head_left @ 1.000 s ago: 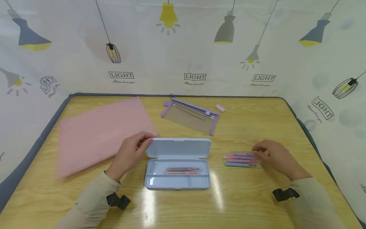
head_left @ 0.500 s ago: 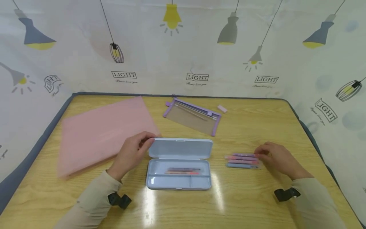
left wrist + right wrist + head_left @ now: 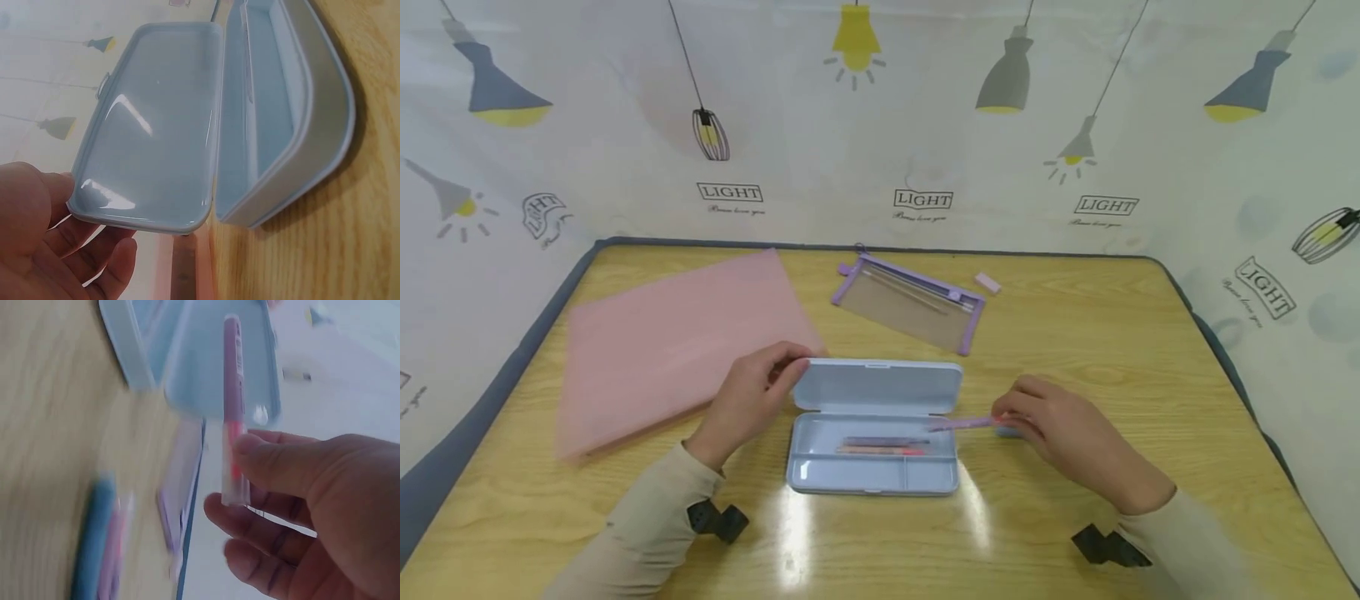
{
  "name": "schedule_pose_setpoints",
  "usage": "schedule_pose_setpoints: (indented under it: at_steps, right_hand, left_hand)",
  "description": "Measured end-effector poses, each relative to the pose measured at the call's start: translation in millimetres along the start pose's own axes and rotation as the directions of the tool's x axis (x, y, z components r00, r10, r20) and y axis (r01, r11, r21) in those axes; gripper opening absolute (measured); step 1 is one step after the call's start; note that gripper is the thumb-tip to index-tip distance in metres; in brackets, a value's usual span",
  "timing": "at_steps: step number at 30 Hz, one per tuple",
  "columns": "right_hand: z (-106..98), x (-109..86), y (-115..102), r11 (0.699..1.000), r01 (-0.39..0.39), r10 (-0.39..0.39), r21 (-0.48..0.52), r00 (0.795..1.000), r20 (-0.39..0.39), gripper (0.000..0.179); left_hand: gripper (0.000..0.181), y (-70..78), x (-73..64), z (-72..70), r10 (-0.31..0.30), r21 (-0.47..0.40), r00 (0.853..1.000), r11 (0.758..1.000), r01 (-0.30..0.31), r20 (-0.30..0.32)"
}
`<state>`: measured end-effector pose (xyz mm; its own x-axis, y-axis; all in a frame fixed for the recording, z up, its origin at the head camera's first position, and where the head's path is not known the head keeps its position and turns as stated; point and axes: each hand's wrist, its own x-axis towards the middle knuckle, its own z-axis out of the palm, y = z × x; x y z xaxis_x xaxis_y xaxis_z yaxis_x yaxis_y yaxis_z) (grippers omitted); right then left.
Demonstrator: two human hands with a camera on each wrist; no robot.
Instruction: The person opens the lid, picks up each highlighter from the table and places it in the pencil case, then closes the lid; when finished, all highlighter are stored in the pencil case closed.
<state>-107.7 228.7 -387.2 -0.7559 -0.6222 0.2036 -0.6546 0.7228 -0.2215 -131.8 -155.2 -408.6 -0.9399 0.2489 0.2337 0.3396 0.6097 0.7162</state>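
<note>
A light-blue pencil case [image 3: 856,477] stands with its lid [image 3: 880,387] raised in the middle of the table. My left hand [image 3: 747,402] pinches the lid's left upper corner between thumb and fingers. Inside the case's rear compartment lie a few slim pens [image 3: 880,451]. My right hand [image 3: 1060,432] holds a purple pen [image 3: 234,381] by its clear-capped, pink end; its other end reaches over the case's right rim. On the table below the right hand, a blue pen [image 3: 94,540] and pink-purple pens [image 3: 114,553] lie side by side, mostly hidden in the head view.
A pink folder [image 3: 677,342] lies at the left, behind my left forearm. Behind the case are a purple-edged zip pouch [image 3: 902,308] with thin sticks showing and a small pink eraser [image 3: 988,283]. A printed curtain surrounds the table.
My right hand has picked up the purple pen from the row at the right and moved left with it toward the case. The left hand stays at the lid.
</note>
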Motion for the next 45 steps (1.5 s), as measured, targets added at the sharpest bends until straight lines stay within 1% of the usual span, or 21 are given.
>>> schedule_pose_setpoints:
  at_steps: [4, 6, 7, 12, 17, 24, 27, 31, 34, 36, 38, 41, 43, 45]
  right_hand:
    - [21, 15.8, -25, 0.995, 0.096, -0.097, -0.025, 0.994, -0.05, 0.014]
    - [31, 22.7, -35, 0.99, 0.134, -0.136, -0.036, 0.989, -0.061, 0.013]
    - [35, 25.4, -40, 0.989, 0.141, -0.143, -0.043, 0.988, -0.062, 0.012]
    - [51, 35.3, -53, 0.989, 0.15, -0.15, -0.016, 0.987, -0.056, 0.008]
    - [62, 39.5, -57, 0.99, 0.139, -0.139, -0.003, 0.989, -0.048, 0.009]
    - [71, 38.6, -58, 0.992, 0.121, -0.123, -0.043, 0.991, -0.042, 0.014]
    - [71, 37.7, -58, 0.991, 0.121, -0.123, -0.053, 0.992, -0.033, 0.014]
    - [68, 35.6, -58, 0.995, 0.103, -0.103, -0.013, 0.995, -0.015, 0.014]
    - [60, 30.1, -55, 0.998, 0.065, -0.065, 0.02, 0.998, -0.011, 0.012]
    - [52, 24.6, -50, 0.999, 0.048, -0.047, 0.014, 0.998, -0.032, 0.012]
    - [41, 17.4, -42, 1.0, 0.02, -0.019, 0.014, 0.998, -0.057, 0.015]
    - [26, 6.6, -22, 0.999, -0.047, 0.046, -0.007, 0.994, -0.102, 0.018]
    - [15, -1.0, -8, 0.993, -0.117, 0.116, 0.0, 0.989, -0.093, 0.017]
    - [6, -8.6, 8, 0.984, -0.176, 0.175, -0.017, 0.983, -0.061, 0.016]
  left_hand:
    - [0.023, 0.3, -0.1, 1.1, 0.0, -0.006, 1.0, 1.0, 0.0, 0.003]
    - [0.023, -0.1, -0.2, 1.8, -0.001, -0.003, 1.0, 1.0, 0.001, 0.004]
    - [0.023, -0.5, 0.1, 2.2, -0.003, -0.003, 1.0, 1.0, 0.003, 0.005]
    - [0.022, -0.4, 1.3, 3.5, -0.003, -0.003, 1.0, 1.0, 0.003, 0.007]
    - [0.022, 0.8, 1.5, 3.8, -0.006, -0.001, 1.0, 1.0, 0.006, 0.005]
    - [0.022, 0.3, 1.7, 4.3, -0.005, -0.003, 1.0, 1.0, 0.005, 0.009]
    - [0.021, -0.2, 2.3, 4.1, 0.005, -0.001, 1.0, 1.0, -0.005, 0.007]
    - [0.021, 0.8, 3.0, 3.5, 0.008, -0.003, 1.0, 1.0, -0.008, 0.009]
    - [0.021, 1.8, 3.2, 3.3, 0.004, -0.002, 1.0, 1.0, -0.004, 0.013]
    - [0.02, 2.3, 3.1, 3.5, 0.001, -0.003, 1.0, 1.0, -0.001, 0.014]
    - [0.02, 2.4, 3.0, 3.8, 0.003, -0.002, 1.0, 1.0, -0.003, 0.013]
    - [0.021, 2.3, 2.7, 3.5, -0.009, 0.0, 1.0, 1.0, 0.009, 0.011]
    - [0.021, 2.1, 2.2, 2.7, -0.018, 0.002, 1.0, 1.0, 0.018, 0.009]
    - [0.021, 1.6, 1.3, 1.6, -0.026, 0.006, 1.0, 1.0, 0.026, 0.007]
